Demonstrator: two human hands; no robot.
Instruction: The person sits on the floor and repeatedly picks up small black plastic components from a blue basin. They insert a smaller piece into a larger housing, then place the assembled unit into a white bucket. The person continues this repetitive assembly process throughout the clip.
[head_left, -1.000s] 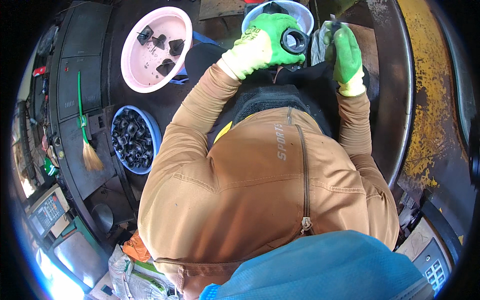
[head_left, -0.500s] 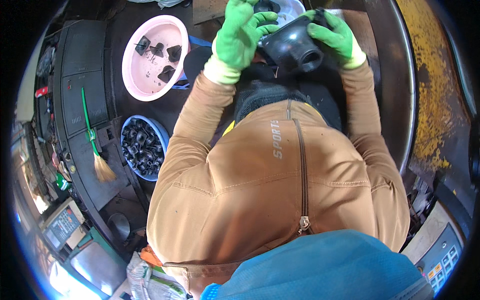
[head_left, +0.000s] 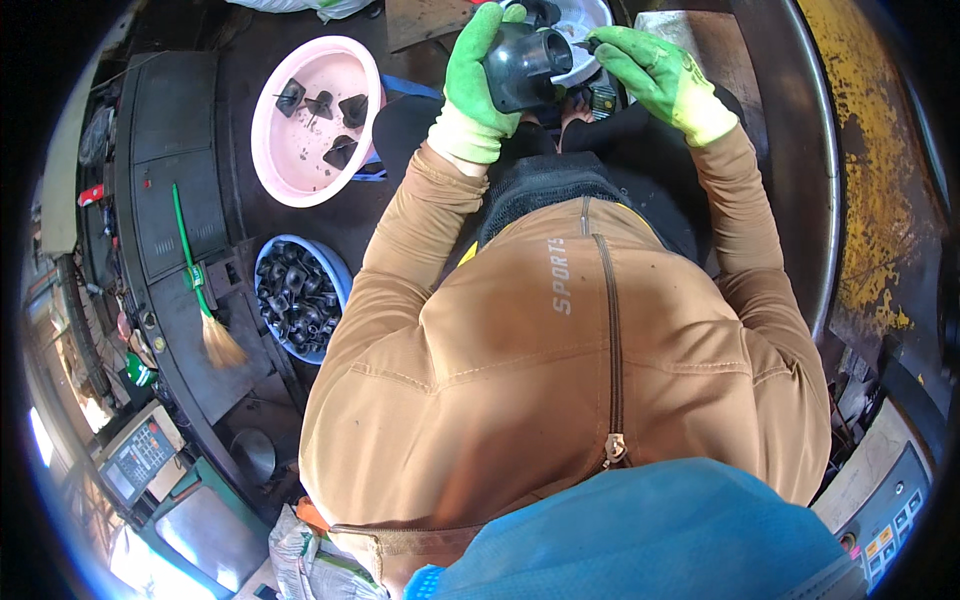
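Note:
Both of my hands wear green gloves with pale yellow cuffs. My left hand (head_left: pixel 477 75) is wrapped round a black hollow moulded part (head_left: pixel 520 68), whose round open neck points right and whose base is wider. To its right, apart from it, my right hand (head_left: pixel 655 75) is closed with thumb and fingers on a small dark pointed piece (head_left: pixel 587 45), too small to name. A white basin (head_left: pixel 585 22) stands beyond the hands, with another black part (head_left: pixel 540 12) by its left side.
At the left, a pink basin (head_left: pixel 262 150) contains several black pieces. Nearer stands a blue basket (head_left: pixel 335 270) full of small black parts. A green-handled broom (head_left: pixel 192 255) leans by dark cabinets. On the right runs a metal edge (head_left: pixel 825 150) beside a worn yellow surface (head_left: pixel 868 180).
The black part has passed from my right hand into my left, which was open beside it. My right hand has drawn slightly away, and the small dark piece shows in its fingers.

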